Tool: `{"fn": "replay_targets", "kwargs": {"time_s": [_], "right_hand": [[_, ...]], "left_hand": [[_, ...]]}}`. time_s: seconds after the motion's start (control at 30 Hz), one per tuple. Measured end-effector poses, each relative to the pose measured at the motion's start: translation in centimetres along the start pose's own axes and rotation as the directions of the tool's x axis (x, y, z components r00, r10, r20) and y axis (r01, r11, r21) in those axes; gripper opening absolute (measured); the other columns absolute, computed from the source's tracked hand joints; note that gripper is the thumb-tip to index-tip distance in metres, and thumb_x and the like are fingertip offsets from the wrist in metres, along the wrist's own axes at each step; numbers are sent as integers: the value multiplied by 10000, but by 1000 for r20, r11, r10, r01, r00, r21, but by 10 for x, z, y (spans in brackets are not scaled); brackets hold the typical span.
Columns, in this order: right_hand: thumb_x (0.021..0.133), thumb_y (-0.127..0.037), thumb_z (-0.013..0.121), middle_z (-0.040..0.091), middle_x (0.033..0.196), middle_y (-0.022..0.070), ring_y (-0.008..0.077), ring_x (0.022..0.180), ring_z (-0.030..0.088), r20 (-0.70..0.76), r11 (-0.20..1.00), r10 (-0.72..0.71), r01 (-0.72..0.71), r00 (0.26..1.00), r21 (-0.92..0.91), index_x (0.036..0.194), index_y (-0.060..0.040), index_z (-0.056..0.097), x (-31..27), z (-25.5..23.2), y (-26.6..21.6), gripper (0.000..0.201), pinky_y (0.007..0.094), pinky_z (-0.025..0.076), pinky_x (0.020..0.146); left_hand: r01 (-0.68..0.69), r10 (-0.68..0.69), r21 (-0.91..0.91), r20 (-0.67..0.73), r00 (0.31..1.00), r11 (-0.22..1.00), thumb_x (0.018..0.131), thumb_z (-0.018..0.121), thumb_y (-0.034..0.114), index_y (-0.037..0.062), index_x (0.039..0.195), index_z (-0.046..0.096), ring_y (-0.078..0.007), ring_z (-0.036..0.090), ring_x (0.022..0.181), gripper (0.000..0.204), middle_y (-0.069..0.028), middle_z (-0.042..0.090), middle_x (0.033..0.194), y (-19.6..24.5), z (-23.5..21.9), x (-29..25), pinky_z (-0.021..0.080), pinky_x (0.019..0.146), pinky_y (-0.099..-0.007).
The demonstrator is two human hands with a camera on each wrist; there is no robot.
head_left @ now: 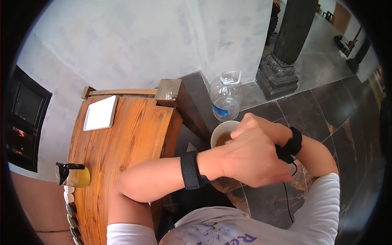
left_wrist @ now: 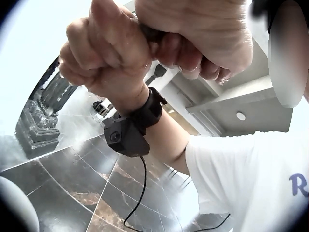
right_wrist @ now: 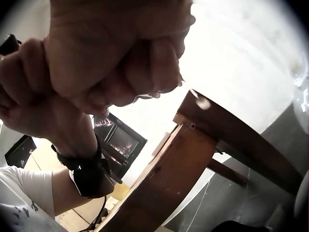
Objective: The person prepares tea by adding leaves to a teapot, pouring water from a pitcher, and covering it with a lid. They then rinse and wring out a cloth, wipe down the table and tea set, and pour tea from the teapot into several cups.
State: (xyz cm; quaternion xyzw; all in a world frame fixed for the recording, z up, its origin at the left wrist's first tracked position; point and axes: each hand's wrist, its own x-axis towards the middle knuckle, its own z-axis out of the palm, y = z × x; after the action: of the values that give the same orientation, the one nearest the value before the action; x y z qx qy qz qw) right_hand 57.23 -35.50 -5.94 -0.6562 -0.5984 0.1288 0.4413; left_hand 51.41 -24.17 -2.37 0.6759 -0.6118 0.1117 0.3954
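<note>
My left hand (head_left: 255, 159) and right hand (head_left: 255, 124) are clenched one against the other above a white bucket (head_left: 213, 143) of brownish water. In the left wrist view, a bit of dark, wet material (left_wrist: 153, 34) shows between the two fists. Curled fingers hide most of it, so I cannot tell its exact kind. Water clings to the fingers of both hands, and a drop (right_wrist: 202, 102) falls beside the right hand in the right wrist view. Each wrist wears a black strap with a camera.
A clear plastic jug (head_left: 226, 100) stands on the floor behind the bucket. To the left, a wooden table (head_left: 134, 134) carries a white tray (head_left: 101, 113), a pitcher of yellow liquid (head_left: 79, 176) and a row of small cups. A dark pillar (head_left: 281, 61) rises at the back right.
</note>
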Motion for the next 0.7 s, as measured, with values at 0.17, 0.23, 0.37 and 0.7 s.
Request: {"fn": "replay_targets", "kwargs": {"time_s": [0.17,0.23,0.37,0.7], "right_hand": [[572,-126,616,417,499,104,265,462,430,141,996,-85,78,986,52,556,-29,415,1,0,1,224,331,329,440],[585,-137,608,447,516,111,276,482,461,212,997,-74,70,974,27,568,-31,432,-1,3,6,207,344,342,451],[643,-163,577,529,567,109,284,546,541,352,980,-51,115,935,-163,626,-47,496,-4,6,11,143,368,394,476],[646,-197,584,555,525,57,254,506,568,513,883,149,119,846,-453,624,-133,595,-4,19,45,69,347,436,457]], "left_hand": [[-34,38,-32,109,993,999,771,603,269,105,447,372,-196,410,356,431,-18,374,378,1,12,-10,272,367,-306],[-96,97,-12,203,974,995,781,580,299,108,447,398,-209,428,362,425,-25,397,378,0,18,-17,304,370,-312],[-134,113,67,257,960,989,737,573,261,118,457,441,-209,466,382,340,-16,422,387,-5,36,-31,329,375,-317],[-410,176,358,534,827,839,602,582,206,163,548,651,-182,563,501,97,-6,597,543,-36,71,-64,358,402,-329]]}}
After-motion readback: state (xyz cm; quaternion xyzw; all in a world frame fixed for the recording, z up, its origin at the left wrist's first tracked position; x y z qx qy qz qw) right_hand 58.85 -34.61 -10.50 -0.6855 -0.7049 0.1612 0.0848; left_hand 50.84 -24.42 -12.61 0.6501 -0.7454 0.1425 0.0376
